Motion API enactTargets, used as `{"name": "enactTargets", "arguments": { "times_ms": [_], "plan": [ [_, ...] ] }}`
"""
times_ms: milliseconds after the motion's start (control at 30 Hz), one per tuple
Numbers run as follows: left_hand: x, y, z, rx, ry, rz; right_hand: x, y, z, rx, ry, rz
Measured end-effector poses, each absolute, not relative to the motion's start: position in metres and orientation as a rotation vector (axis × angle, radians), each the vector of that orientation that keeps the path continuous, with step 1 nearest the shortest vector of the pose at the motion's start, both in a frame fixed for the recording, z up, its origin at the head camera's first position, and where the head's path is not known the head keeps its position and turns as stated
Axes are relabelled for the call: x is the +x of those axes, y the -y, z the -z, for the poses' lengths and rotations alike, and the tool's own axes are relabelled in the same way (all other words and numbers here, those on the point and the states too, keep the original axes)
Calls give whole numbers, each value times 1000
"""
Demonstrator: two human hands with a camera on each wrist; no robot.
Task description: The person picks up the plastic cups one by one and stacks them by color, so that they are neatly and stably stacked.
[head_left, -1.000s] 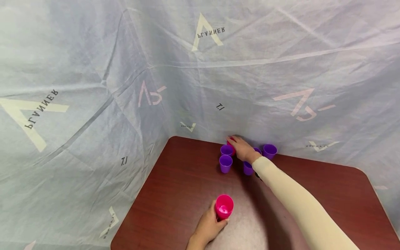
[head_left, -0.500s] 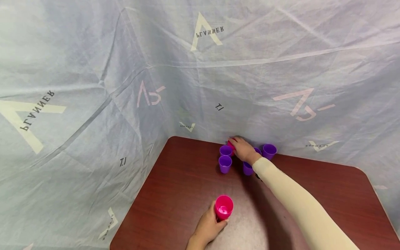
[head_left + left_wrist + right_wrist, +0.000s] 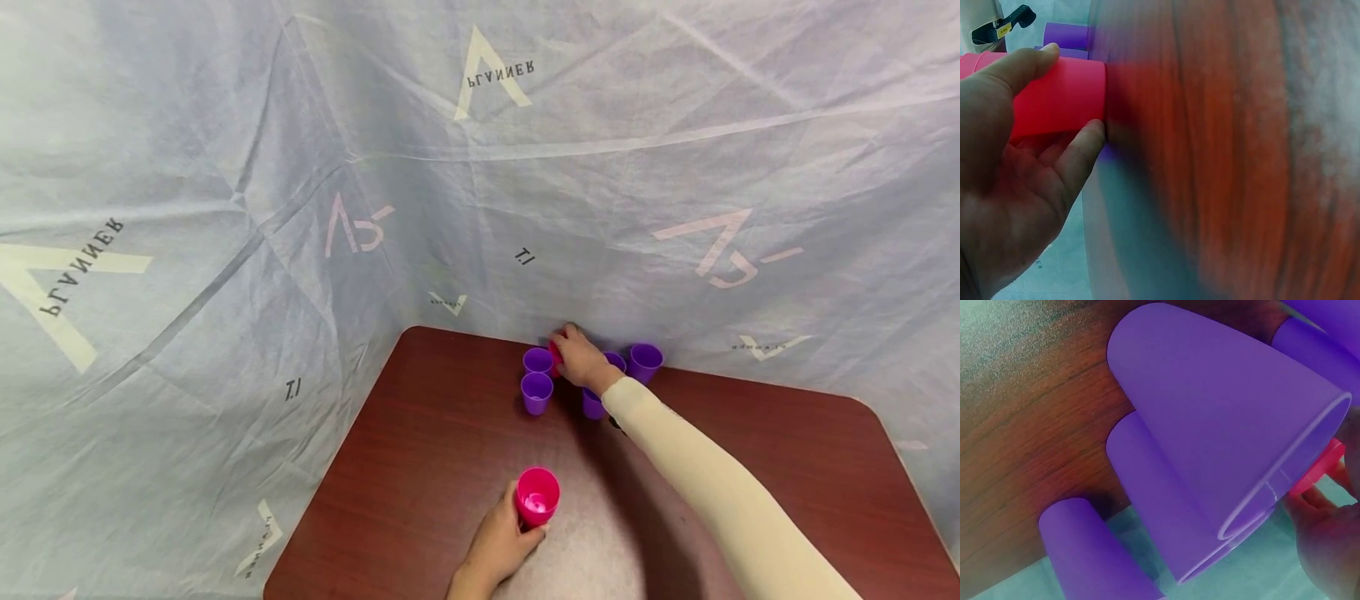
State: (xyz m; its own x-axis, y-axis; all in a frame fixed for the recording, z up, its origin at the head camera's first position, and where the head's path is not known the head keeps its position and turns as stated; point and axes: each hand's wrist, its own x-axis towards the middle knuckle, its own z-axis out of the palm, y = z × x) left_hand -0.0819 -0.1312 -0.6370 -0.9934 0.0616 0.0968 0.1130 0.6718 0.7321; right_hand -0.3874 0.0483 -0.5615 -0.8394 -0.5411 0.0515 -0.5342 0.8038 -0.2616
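Low at the front of the table, my left hand (image 3: 498,542) grips an upright pink cup (image 3: 537,496), open end up. In the left wrist view, thumb and fingers wrap around this pink cup (image 3: 1063,94), which stands at the tabletop. At the back edge, my right hand (image 3: 583,358) holds a second pink cup (image 3: 556,358), mostly hidden by the fingers. Two purple cups, a rear one (image 3: 537,361) and a nearer one (image 3: 536,396), stand just left of it. Beneath the right wrist, another purple cup (image 3: 592,405) is partly covered.
Further purple cups stand near the back edge, one partly behind the right wrist (image 3: 617,362) and one to its right (image 3: 645,362). A grey printed sheet (image 3: 600,208) hangs right behind the brown table (image 3: 405,467). The right sleeve (image 3: 712,467) crosses above the tabletop.
Both hands keep their pink cups, and the left hand stays in place. The right hand and its cup have shifted only slightly beside the purple cups. The head view has drifted a little.
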Motion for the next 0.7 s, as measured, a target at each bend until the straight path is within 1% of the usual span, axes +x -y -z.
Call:
{"name": "enactTargets", "arguments": {
  "times_ms": [433, 700],
  "plan": [
    [-81, 130, 638, -145, 2816, 1232, -372, -62, 559, -908, -2997, 510],
    [-82, 129, 638, -164, 2801, 1226, -362, -66, 547, -909, -3043, 539]
  ]
}}
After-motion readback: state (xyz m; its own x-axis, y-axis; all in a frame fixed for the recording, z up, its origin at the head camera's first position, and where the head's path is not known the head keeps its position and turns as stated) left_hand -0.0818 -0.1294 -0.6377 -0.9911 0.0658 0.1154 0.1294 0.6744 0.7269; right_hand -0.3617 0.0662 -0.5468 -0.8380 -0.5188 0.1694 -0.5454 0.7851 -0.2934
